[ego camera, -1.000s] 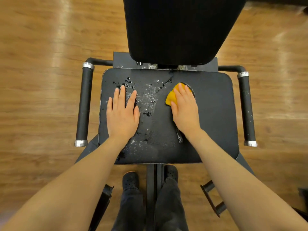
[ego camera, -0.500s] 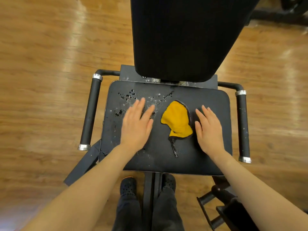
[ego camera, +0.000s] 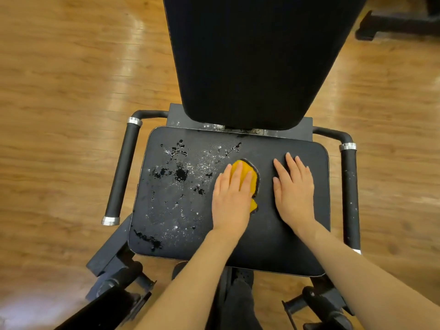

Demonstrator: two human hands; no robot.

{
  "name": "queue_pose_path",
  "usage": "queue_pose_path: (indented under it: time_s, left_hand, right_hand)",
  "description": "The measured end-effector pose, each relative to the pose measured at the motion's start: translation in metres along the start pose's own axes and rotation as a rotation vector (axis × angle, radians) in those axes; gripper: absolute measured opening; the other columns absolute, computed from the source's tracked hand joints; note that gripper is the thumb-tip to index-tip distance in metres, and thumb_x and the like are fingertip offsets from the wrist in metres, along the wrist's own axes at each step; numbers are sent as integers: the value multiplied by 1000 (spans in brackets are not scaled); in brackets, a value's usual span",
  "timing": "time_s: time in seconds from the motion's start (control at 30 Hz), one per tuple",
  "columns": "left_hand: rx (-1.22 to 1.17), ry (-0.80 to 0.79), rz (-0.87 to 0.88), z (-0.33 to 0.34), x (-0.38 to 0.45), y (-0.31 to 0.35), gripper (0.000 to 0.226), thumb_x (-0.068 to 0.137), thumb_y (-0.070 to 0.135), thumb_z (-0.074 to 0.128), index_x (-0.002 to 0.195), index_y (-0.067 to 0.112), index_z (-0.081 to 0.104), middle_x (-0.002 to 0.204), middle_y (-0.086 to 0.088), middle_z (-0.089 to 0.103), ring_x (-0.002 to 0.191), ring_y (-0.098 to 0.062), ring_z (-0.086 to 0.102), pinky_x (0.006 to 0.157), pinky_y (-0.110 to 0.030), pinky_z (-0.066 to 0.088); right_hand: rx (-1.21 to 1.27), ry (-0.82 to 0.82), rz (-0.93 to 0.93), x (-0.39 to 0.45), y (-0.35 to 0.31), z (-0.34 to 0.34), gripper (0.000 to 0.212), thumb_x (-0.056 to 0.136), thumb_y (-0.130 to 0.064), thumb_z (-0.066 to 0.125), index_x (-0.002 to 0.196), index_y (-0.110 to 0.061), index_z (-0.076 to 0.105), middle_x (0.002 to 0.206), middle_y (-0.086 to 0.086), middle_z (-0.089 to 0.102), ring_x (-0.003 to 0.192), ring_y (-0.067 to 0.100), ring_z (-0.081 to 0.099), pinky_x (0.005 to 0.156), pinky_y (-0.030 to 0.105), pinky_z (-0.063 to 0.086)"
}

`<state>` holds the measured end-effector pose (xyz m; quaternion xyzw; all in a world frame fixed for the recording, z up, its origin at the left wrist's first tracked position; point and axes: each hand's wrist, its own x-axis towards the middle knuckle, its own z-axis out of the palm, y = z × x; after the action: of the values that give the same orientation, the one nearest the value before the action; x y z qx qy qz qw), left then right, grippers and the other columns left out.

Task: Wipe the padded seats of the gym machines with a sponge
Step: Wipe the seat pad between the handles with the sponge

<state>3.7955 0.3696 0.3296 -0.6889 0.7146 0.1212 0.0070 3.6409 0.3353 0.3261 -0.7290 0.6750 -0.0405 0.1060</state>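
A black padded seat [ego camera: 269, 239] fills the middle of the view, with water drops and white foam flecks [ego camera: 181, 173] across its left half. On the seat's middle lies a yellow sponge [ego camera: 253, 178]. My left hand [ego camera: 232, 201] lies flat on top of it with straight fingers and covers most of it. To the right, my right hand [ego camera: 295, 190] rests flat on the bare seat with spread fingers, apart from the sponge.
A tall black backrest [ego camera: 257, 58] rises behind the seat. Black handle bars with silver ends flank it at the left [ego camera: 121, 170] and right [ego camera: 350, 196]. Machine frame parts and my legs sit below. Wooden floor surrounds; another machine's base [ego camera: 400, 22] lies top right.
My right hand let go of the sponge and moved to the seat's right side. My left hand slid right from the wet area onto the sponge.
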Motion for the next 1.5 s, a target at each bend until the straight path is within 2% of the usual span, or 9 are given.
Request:
queue_pose_path:
  time_s: [0.13,0.23,0.33,0.57,0.83,1.0,1.13,1.4,1.5]
  left_hand:
    - [39,40,13,0,-25,-31,63,77,23,75,135,14,52,146,-9,45,138,-36,35,112,-51,26]
    - [64,54,98,2,-16,-37,53,95,40,37,141,14,45,151,-7,38,142,-33,29,115,-48,27]
    - [59,58,140,1,21,-35,57,94,39,25,140,14,47,150,-4,40,139,-29,33,114,-44,28]
    - [93,144,52,-1,54,-27,50,93,42,36,136,19,48,147,-5,40,136,-30,35,109,-49,29]
    - [46,219,-33,25,-45,-32,50,90,40,39,133,19,53,131,-5,47,113,-29,43,92,-48,45]
    - [53,276,-14,16,31,-28,50,89,38,33,128,16,56,128,-6,49,108,-28,42,88,-46,46]
    - [56,256,-84,0,81,-27,48,89,38,41,127,15,56,128,-8,54,110,-30,49,90,-46,46]
    - [30,268,-27,27,-35,-21,52,90,43,41,132,15,55,132,-6,51,115,-27,42,90,-46,47]
    - [63,306,-11,30,-31,-26,52,90,41,40,132,15,54,133,-4,44,112,-27,43,85,-46,48]
  right_hand:
    - [-5,-31,-77,9,-18,3,47,100,-29,39,146,-23,37,155,8,29,146,26,19,118,46,12]
    - [-40,-26,-75,8,-21,8,47,101,-34,28,147,-24,35,156,8,28,147,26,17,119,48,15]
    - [-46,-16,-86,8,-19,10,51,98,-36,25,147,-24,35,156,7,27,147,25,17,119,48,15]
    - [-44,18,-88,8,-18,14,51,98,-36,28,147,-25,33,157,6,25,147,23,13,120,47,12]
    - [-22,36,-95,7,-18,15,50,99,-35,27,147,-24,34,156,8,26,147,25,15,120,47,12]
    - [-57,12,-86,8,-18,14,52,98,-37,23,148,-25,32,157,7,24,148,24,13,120,47,12]
    - [-56,20,-92,8,-18,15,52,98,-36,24,148,-25,32,157,7,24,148,24,13,120,47,12]
    - [-40,22,-97,8,-17,16,50,99,-34,29,148,-25,31,157,7,24,148,24,13,120,47,12]
    - [-41,17,-95,8,-17,15,50,99,-34,28,148,-24,32,157,8,24,147,25,13,119,47,12]
